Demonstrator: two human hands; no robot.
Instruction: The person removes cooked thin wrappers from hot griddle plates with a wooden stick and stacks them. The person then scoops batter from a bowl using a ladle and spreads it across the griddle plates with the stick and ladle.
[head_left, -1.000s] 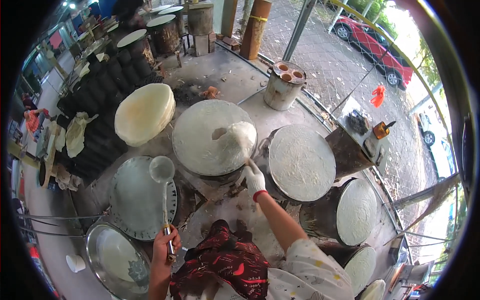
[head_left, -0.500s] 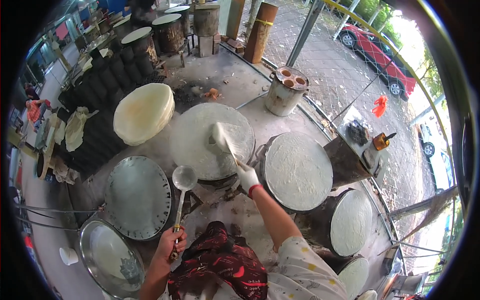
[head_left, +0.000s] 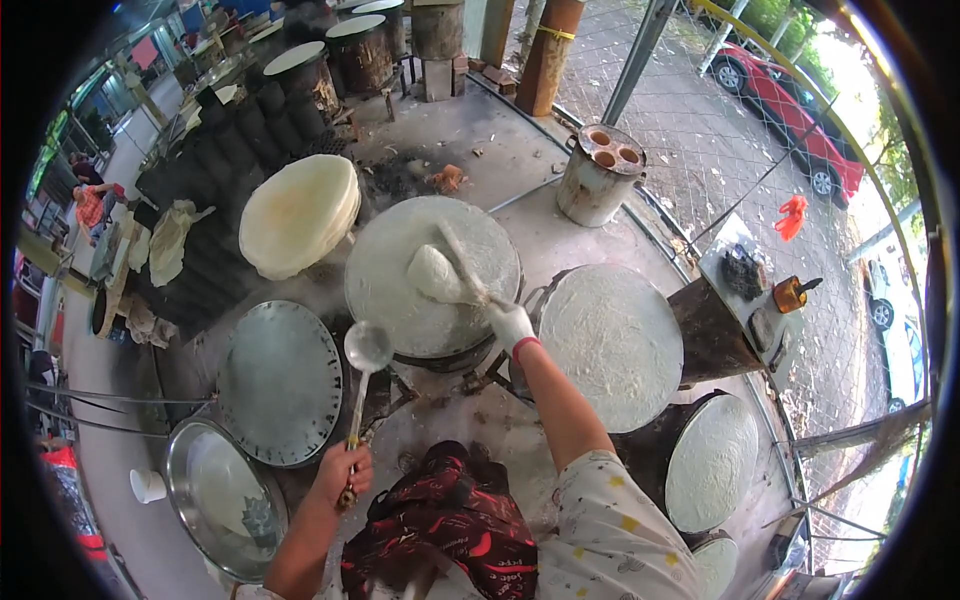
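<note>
My right hand (head_left: 509, 322), in a white glove, is closed round the handle of a pale flat scraper (head_left: 462, 258). Its blade lies over the middle round griddle (head_left: 375, 320), which bears a whitish film of batter. Against the blade's left side rests a lump of batter (head_left: 434, 273). In my bare left hand (head_left: 343, 473) is the handle of a metal ladle (head_left: 369, 347), its round bowl raised just short of the griddle's near left edge. Left of the griddle stands a stack of thin round pancakes (head_left: 300, 217). Motion blurs the scraper's edge slightly.
Batter-coated griddles (head_left: 610, 345) curve along my right. At left sit a bare griddle (head_left: 280, 385) and a metal basin (head_left: 180, 500) of batter. Dark cylindrical briquettes (head_left: 205, 155) are piled beyond. A stove drum (head_left: 600, 175) stands near the wire fence (head_left: 640, 95).
The scraper has swung round on the griddle, and a batter lump now shows left of its blade. My right hand has shifted slightly right. The ladle stays raised in my left hand.
</note>
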